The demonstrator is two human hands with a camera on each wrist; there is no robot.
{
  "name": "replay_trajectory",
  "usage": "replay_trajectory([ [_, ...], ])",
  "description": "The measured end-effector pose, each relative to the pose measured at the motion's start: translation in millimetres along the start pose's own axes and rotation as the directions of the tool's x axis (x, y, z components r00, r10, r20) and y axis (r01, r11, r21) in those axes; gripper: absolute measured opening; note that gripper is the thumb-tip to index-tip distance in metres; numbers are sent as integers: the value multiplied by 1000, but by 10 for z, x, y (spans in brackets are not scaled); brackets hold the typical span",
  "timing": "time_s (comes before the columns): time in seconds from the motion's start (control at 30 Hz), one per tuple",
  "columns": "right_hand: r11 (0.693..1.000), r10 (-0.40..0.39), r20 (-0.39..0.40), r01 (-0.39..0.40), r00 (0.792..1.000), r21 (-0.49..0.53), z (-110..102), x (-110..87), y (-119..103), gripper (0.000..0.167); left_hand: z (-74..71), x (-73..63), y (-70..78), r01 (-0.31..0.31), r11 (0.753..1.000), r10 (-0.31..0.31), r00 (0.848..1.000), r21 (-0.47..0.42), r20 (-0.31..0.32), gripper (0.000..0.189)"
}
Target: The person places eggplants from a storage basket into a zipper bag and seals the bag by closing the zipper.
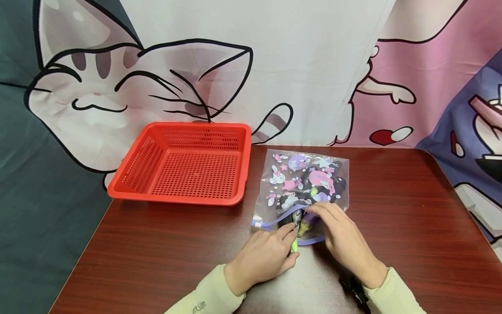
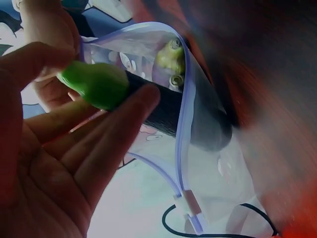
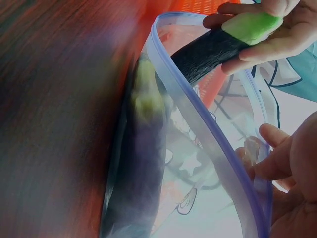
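Note:
My left hand [image 1: 263,256] holds a dark eggplant [image 2: 156,106] by its bright green cap, thumb on one side and fingers on the other. The eggplant's dark body reaches through the mouth of a clear zip bag [image 1: 262,213] printed with cartoon figures. With its thumb and fingers, my right hand [image 1: 348,237] pinches the bag's purple-edged rim, and the mouth stands apart. A purple eggplant [image 3: 143,153] with a yellowish-green cap lies inside the bag, among other dark shapes partly hidden by the print. A white slider [image 2: 188,203] sits at one end of the zip.
A red perforated plastic basket [image 1: 178,201] stands to the left of the bag on the brown wooden table [image 1: 157,240]. Behind the table hangs a cartoon-printed cloth [image 1: 313,65]. Something black [image 1: 353,288] lies beside my right wrist.

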State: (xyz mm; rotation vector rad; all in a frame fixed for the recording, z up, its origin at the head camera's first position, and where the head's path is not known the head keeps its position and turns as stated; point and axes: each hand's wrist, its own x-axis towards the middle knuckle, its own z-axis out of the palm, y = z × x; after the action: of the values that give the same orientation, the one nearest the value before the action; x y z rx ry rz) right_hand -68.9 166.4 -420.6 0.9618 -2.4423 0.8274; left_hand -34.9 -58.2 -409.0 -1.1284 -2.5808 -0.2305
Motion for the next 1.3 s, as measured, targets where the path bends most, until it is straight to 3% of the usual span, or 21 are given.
replay_trajectory([
  [0.17,1000,-3,-3,3,1000,2,0,8,-5,53,31,8,38,50,999,-51,999,18,13,45],
  [0.43,1000,3,-1,-3,1000,1,0,5,-9,51,78,15,81,97,995,-96,995,31,-21,34],
  [0.77,1000,6,-7,-6,1000,-3,14,-6,4,51,117,73,119,139,983,-134,990,118,-48,19],
  [1.3,1000,26,13,-26,1000,2,6,-8,-1,47,205,146,204,236,964,-235,972,123,-20,36],
])
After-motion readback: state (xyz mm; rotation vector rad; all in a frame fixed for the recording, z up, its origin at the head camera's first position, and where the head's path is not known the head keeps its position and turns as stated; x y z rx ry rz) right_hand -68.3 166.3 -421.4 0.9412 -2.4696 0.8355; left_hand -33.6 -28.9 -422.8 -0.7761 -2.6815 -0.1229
